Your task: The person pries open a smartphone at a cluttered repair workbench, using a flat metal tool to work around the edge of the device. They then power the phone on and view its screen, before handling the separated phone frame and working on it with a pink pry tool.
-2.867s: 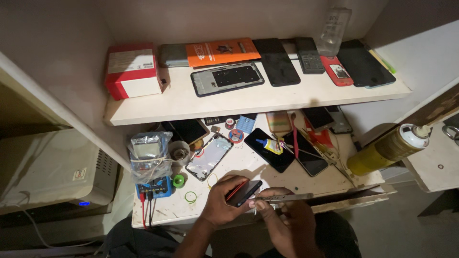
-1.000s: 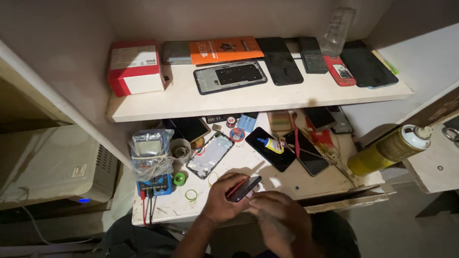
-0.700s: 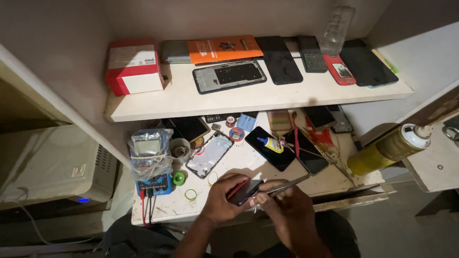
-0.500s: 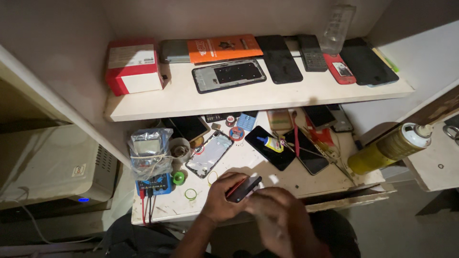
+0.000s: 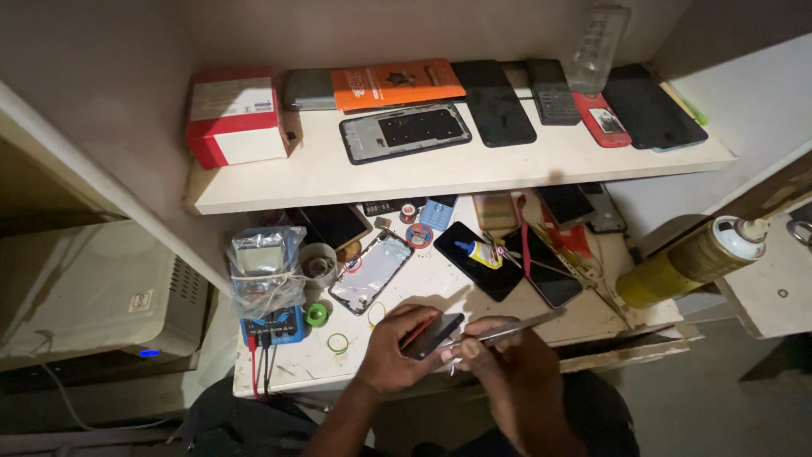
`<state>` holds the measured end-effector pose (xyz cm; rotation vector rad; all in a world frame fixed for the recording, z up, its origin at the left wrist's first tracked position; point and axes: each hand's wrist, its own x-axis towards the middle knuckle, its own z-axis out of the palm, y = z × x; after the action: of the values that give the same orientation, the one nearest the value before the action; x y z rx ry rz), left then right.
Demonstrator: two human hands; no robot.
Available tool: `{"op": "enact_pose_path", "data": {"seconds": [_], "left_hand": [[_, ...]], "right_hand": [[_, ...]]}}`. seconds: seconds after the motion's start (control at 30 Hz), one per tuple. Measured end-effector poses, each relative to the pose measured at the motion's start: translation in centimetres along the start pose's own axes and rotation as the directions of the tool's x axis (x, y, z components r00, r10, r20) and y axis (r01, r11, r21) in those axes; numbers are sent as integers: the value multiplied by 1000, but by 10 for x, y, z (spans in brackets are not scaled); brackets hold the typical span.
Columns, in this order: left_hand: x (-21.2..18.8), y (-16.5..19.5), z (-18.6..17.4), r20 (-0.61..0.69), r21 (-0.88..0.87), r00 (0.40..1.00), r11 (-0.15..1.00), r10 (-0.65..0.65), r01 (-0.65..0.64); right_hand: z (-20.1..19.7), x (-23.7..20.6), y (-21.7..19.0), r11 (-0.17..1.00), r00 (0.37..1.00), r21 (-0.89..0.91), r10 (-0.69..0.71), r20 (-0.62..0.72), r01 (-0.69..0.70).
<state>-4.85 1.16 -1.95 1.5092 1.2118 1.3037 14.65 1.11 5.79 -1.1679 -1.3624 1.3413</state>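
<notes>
From the head camera, the left hand (image 5: 397, 351) is wrapped around a small dark phone (image 5: 432, 335) with a red edge, held just above the desk's (image 5: 406, 292) front edge; its underside is hidden by the fingers. The right hand (image 5: 507, 364) pinches metal tweezers (image 5: 516, 326) whose tip meets the phone, though the contact point is too small to make out. The shelf (image 5: 440, 173) above hides the desk's rear edge. Both forearms are cut off below.

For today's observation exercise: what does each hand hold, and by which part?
The left hand grips a small dark phone around its lower end. The right hand pinches metal tweezers near their tip end.
</notes>
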Motion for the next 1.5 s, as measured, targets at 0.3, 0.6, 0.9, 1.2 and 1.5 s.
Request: {"op": "enact_pose_path", "data": {"seconds": [0.3, 0.6, 0.9, 1.2, 1.5], "left_hand": [[1, 2, -1, -26, 113, 998, 992, 59, -56], [1, -3, -1, -21, 83, 996, 992, 92, -90], [0, -4, -2, -16, 62, 996, 994, 88, -87], [2, -15, 2, -37, 109, 998, 993, 58, -54], [1, -12, 1, -26, 104, 992, 987, 126, -123]], "right_hand": [[8, -10, -4, 981, 983, -53, -185, 3, 185], [11, -9, -16, 929, 993, -351, -109, 39, 116], [13, -7, -23, 857, 977, -472, -158, 141, 207], [18, -12, -28, 525, 738, -540, -593, 322, 658], [10, 0, -29, 681, 884, -566, -320, 340, 465]]}}
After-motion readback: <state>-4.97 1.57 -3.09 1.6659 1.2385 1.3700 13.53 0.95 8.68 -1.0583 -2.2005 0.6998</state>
